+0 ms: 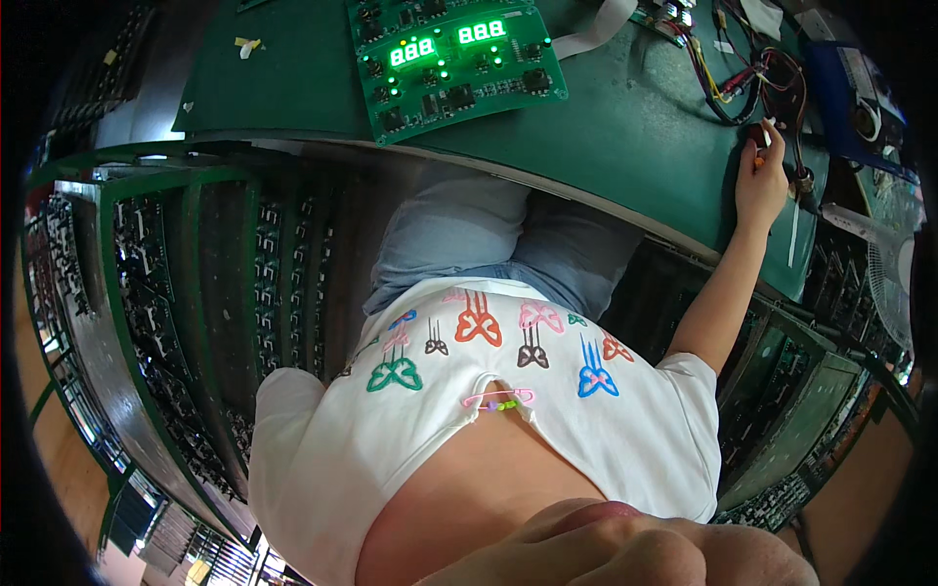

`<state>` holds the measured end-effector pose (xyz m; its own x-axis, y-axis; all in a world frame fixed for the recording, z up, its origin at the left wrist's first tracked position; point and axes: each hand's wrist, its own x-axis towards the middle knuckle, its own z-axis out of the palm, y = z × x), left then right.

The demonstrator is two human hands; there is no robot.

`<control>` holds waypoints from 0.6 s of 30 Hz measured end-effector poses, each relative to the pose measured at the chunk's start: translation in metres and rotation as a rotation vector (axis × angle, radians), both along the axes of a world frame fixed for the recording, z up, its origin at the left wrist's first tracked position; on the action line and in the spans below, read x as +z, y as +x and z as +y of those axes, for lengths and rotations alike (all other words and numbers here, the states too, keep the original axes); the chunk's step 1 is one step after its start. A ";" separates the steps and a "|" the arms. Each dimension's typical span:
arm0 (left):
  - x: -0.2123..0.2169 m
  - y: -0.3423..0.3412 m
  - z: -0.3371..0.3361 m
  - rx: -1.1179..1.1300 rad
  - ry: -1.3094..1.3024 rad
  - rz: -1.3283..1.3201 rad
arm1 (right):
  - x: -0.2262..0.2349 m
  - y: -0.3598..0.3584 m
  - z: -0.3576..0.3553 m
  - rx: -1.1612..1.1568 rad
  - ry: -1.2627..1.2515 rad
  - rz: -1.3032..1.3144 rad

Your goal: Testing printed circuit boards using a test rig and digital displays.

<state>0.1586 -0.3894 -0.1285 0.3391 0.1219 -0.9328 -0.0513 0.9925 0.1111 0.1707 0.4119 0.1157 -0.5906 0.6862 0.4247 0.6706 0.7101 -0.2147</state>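
Observation:
My right hand (762, 186) rests at the right end of the green table, its fingers bent round a small dark red thing that they mostly hide. Beside it runs a bundle of dark, red and yellow wires (743, 88). A green circuit board (430, 105) lies at the table's front edge, left of that hand and well apart from it. Two digit displays (482, 32) and several small lamps glow green on the board. From its right side a grey ribbon cable (593, 34) leads away. My left hand is out of view.
The green table (625, 127) spans the top, with another small board (669, 18) at the far right. A blue bin (850, 107) stands beyond my right hand, near a pale grille (884, 264). Racks of circuit boards (147, 283) fill the left; more stand lower right.

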 end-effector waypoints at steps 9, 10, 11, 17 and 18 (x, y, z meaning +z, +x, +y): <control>-0.007 -0.022 0.024 0.003 0.011 -0.056 | 0.000 0.001 -0.002 -0.003 0.026 -0.025; -0.008 -0.022 0.024 0.012 0.007 -0.056 | 0.000 0.000 -0.002 0.007 0.018 -0.014; -0.008 -0.022 0.023 0.021 0.004 -0.057 | 0.000 -0.002 -0.003 0.017 0.011 -0.004; -0.016 -0.029 0.032 0.049 0.014 -0.088 | 0.003 0.003 -0.002 -0.010 0.043 -0.032; -0.020 -0.030 0.037 0.053 0.023 -0.097 | 0.003 0.001 -0.003 0.006 0.067 -0.010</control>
